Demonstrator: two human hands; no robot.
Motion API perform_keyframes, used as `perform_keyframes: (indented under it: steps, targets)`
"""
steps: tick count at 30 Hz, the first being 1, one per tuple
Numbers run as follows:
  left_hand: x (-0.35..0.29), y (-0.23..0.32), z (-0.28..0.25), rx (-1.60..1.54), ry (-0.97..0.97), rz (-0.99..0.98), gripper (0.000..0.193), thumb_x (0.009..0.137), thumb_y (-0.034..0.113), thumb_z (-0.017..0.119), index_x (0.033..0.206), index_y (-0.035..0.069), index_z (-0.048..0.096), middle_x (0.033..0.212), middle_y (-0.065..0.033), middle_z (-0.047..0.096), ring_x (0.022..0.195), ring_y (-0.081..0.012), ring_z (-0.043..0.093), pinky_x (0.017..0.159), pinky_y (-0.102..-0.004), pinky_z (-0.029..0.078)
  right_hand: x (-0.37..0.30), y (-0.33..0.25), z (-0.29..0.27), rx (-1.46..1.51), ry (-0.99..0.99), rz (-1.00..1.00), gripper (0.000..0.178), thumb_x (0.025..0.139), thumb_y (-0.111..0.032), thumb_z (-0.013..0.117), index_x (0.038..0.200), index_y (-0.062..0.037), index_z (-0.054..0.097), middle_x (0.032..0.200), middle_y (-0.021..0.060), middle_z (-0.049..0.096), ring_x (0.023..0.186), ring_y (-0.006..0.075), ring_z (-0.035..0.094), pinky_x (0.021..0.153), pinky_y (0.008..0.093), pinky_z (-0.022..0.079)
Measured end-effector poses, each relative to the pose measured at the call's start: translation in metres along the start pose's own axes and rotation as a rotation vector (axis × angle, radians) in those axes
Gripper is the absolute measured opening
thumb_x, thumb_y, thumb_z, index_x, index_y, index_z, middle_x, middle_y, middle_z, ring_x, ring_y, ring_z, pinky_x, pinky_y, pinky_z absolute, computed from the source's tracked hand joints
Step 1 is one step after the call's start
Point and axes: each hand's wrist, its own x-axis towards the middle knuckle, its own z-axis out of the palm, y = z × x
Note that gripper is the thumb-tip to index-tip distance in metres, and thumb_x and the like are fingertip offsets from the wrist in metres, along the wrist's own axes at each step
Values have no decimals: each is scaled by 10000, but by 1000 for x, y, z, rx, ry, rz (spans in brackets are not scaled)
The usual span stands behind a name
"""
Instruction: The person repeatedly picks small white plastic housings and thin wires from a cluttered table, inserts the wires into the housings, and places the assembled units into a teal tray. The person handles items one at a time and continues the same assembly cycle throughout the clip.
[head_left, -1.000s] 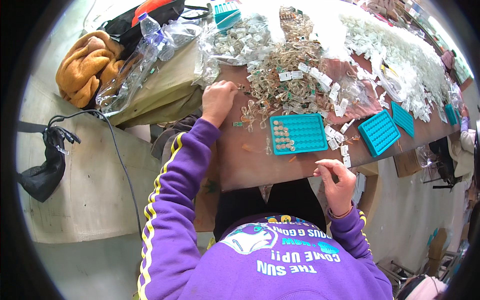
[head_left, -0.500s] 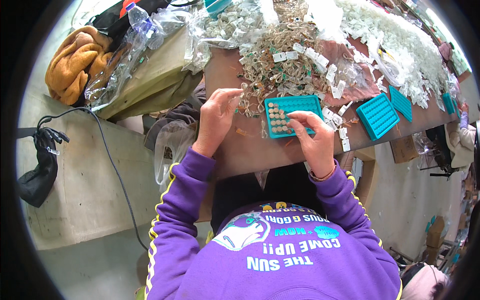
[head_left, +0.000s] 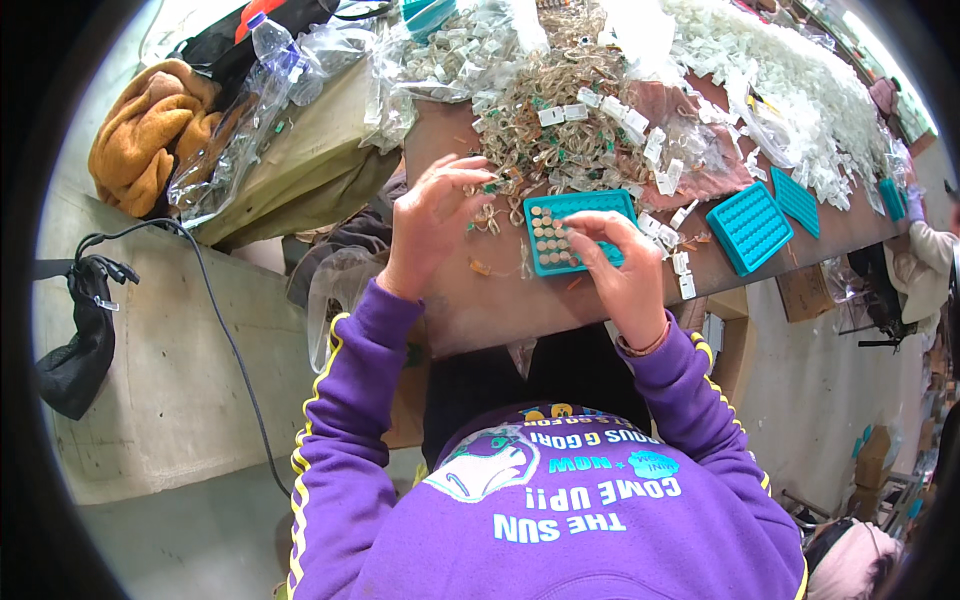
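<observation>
In front of me on the brown table lies a shallow teal tray (head_left: 612,199). Small round beige discs (head_left: 545,243) stand in rows along its left side. My right hand (head_left: 628,270) is over the tray's right half, thumb and forefinger closed together beside the discs; whatever they grip is too small to make out. To the left of the tray, my left hand (head_left: 432,225) is raised with fingers stretched and thumb apart. Its fingertips are at the near left edge of a heap of thin beige cords (head_left: 545,130) with green and orange bits.
White plastic clips (head_left: 655,232) lie right of the tray. Beyond them are another teal tray (head_left: 750,228) and a teal ridged sheet (head_left: 796,203). A large pile of translucent white pieces (head_left: 800,95) covers the back right. A plastic bottle (head_left: 275,45) lies at the upper left.
My left hand has opened its fingers somewhat and shifted slightly. My right hand's fingertips have moved a little left and down, closer to the discs.
</observation>
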Motion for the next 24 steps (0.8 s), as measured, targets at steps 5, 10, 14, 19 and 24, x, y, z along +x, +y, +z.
perform_keyframes:
  steps: [5,10,14,19,24]
  targets:
    - [-14,41,24,-65,52,29,175,769,-6,736,929,41,683,895,-80,711,794,-200,687,713,-303,548,11,-5,15,628,-156,306,240,930,-149,660,1127,-16,628,975,20,672,862,52,613,708,196,490]
    - [-18,67,39,-30,65,-174,299,789,16,738,1081,67,694,783,-43,679,646,-92,610,586,-243,501,7,-1,14,659,24,305,211,929,-118,653,1087,20,636,964,55,695,853,76,641,732,209,512]
    - [-24,80,41,-157,-48,-414,398,810,-13,735,1196,40,656,713,32,624,640,1,512,563,-177,437,7,6,6,542,87,268,206,930,-96,643,1085,38,626,949,116,711,844,125,681,746,245,549]
    - [-26,84,45,-369,-84,-566,392,780,78,765,1158,80,664,744,-59,675,639,-95,625,621,-255,518,3,2,3,666,100,295,235,949,-68,604,1155,40,575,958,121,706,869,158,692,777,271,561]
    - [23,39,45,170,100,-118,334,780,190,768,1082,86,668,958,-82,673,851,-256,668,727,-351,532,0,-3,-19,920,29,403,266,956,-62,571,1205,30,546,931,87,675,876,187,676,900,340,539]
